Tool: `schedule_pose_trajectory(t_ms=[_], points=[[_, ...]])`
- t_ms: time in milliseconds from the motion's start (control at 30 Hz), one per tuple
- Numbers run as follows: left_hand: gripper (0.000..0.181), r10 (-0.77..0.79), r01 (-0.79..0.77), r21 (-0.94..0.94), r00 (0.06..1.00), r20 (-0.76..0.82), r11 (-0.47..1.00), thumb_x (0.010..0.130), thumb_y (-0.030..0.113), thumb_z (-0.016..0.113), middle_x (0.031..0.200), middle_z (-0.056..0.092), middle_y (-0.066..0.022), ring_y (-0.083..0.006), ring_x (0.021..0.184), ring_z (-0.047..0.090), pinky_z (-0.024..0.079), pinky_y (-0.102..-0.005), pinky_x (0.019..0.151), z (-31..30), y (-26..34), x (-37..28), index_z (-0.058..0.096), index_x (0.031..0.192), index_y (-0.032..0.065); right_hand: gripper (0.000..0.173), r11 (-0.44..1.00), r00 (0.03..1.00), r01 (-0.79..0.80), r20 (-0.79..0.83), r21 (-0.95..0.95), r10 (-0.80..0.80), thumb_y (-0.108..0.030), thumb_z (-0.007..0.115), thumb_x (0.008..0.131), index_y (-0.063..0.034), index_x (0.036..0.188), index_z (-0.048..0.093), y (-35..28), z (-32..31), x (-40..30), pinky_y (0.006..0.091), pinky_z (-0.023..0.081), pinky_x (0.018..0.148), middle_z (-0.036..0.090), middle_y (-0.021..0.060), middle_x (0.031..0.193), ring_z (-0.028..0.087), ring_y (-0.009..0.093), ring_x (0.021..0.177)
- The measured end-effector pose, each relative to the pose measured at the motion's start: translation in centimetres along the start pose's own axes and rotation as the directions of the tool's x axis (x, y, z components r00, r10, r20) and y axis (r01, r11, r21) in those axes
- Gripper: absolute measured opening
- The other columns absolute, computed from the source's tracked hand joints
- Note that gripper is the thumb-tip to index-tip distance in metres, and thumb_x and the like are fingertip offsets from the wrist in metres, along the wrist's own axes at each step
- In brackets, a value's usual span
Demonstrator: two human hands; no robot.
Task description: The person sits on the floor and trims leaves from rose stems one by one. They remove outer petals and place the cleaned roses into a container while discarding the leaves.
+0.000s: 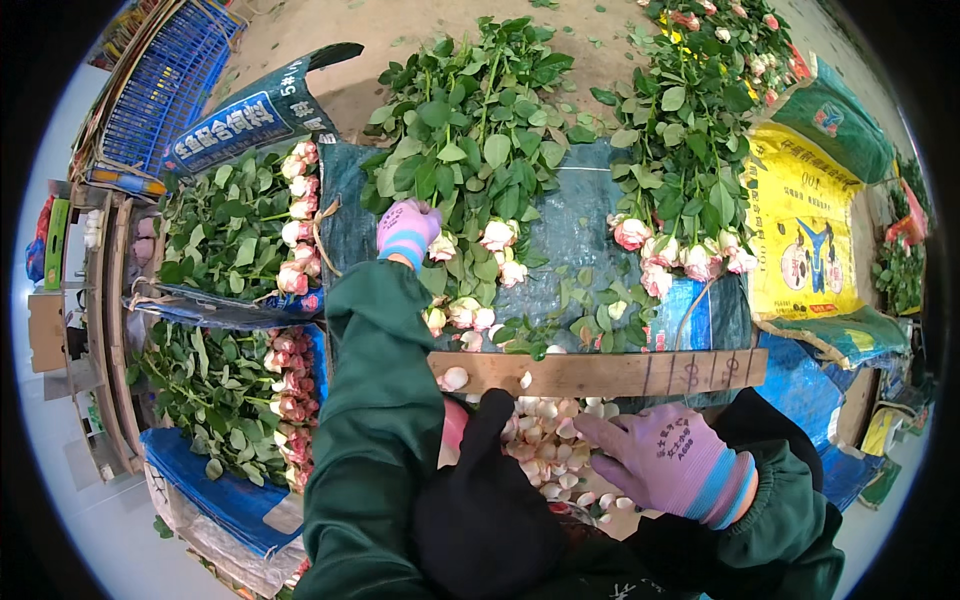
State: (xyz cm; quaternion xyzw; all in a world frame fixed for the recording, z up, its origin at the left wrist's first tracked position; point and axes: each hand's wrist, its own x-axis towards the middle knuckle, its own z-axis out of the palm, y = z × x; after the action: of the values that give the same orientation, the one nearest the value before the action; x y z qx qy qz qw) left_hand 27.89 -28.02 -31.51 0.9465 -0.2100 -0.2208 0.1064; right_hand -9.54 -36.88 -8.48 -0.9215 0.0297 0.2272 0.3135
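My left hand [409,231], in a purple knit glove with blue bands, is curled around a rose stem at the edge of a leafy heap of cut roses [480,142]. Just beside it is a pale pink rose bloom [442,246]; leaves partly hide the grip. More cream-pink rose blooms [466,313] lie nearer me on the dark green woven sheet [581,217]. My right hand [660,457], gloved alike, hovers with fingers apart and holds nothing visible. Loose rose petals [547,442] are heaped below and left of it.
A wooden plank [600,373] with marks runs along the near table edge. Another rose bunch [682,172] lies at right beside a yellow printed sack [806,225]. At left, roses [225,232] fill sack-lined compartments; a blue plastic crate [169,90] stands behind.
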Motion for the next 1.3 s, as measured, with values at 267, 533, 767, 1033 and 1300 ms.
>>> schedule_pose_trajectory(t_ms=[267,533,767,1033,1300], points=[[0.036,0.872,-0.789,-0.493,0.477,-0.113,0.368,0.08,-0.004,0.07,0.099,0.066,-0.0101,-0.019,0.098,0.064,0.053,-0.0297,0.083,-10.0,2.2,-19.0,0.059,0.113,0.0039,0.036,0.999,0.997,-0.031,-0.067,0.034,0.033,-0.031,0.053,0.094,-0.0056,0.12,0.054,-2.0,1.6,-2.0,0.043,0.052,0.065,0.066,0.0144,0.079,0.065,0.034,0.073],[0.025,0.634,0.409,-0.861,0.589,0.501,0.301,0.098,0.027,0.056,0.095,0.062,-0.0011,-0.0097,0.086,0.06,0.047,-0.0247,0.075,-15.3,7.5,-34.8,0.06,0.105,0.0026,0.045,0.448,0.882,0.347,-0.449,0.824,0.142,-0.044,0.054,0.097,0.0004,0.104,0.059,-4.6,2.0,-2.4,0.0282,0.049,0.068,0.063,0.0048,0.081,0.059,0.014,0.073],[0.027,0.594,0.279,-0.867,0.638,0.489,0.413,0.097,0.026,0.054,0.09,0.06,-0.0015,-0.0091,0.08,0.056,0.045,-0.0235,0.069,-16.0,10.0,-41.7,0.06,0.106,0.0012,0.031,0.367,0.805,0.518,-0.586,0.773,0.097,-0.03,0.06,0.096,-0.0008,0.105,0.057,-5.9,2.2,-6.6,0.0237,0.048,0.064,0.062,0.0041,0.087,0.06,0.01,0.074],[0.033,0.701,-0.394,-0.785,0.71,0.071,0.478,0.091,0.002,0.053,0.107,0.065,-0.0124,-0.0196,0.093,0.064,0.052,-0.0306,0.082,-14.2,11.5,-43.1,0.052,0.123,-0.0059,0.027,-0.174,0.853,0.498,-0.446,0.849,0.27,-0.027,0.07,0.09,-0.0057,0.104,0.061,-3.1,2.0,-8.8,0.0252,0.049,0.064,0.066,0.0029,0.09,0.064,0.012,0.08],[0.042,0.744,-0.633,-0.69,0.636,-0.206,0.35,0.088,0.004,0.059,0.098,0.07,-0.0123,-0.02,0.08,0.069,0.054,-0.0319,0.071,-9.8,13.1,-43.4,0.055,0.13,0.0006,0.031,-0.26,0.864,0.503,-0.472,0.824,0.176,-0.03,0.064,0.094,-0.0067,0.114,0.061,-0.9,0.9,-9.5,0.0207,0.047,0.06,0.059,-0.0002,0.084,0.058,0.007,0.074]])
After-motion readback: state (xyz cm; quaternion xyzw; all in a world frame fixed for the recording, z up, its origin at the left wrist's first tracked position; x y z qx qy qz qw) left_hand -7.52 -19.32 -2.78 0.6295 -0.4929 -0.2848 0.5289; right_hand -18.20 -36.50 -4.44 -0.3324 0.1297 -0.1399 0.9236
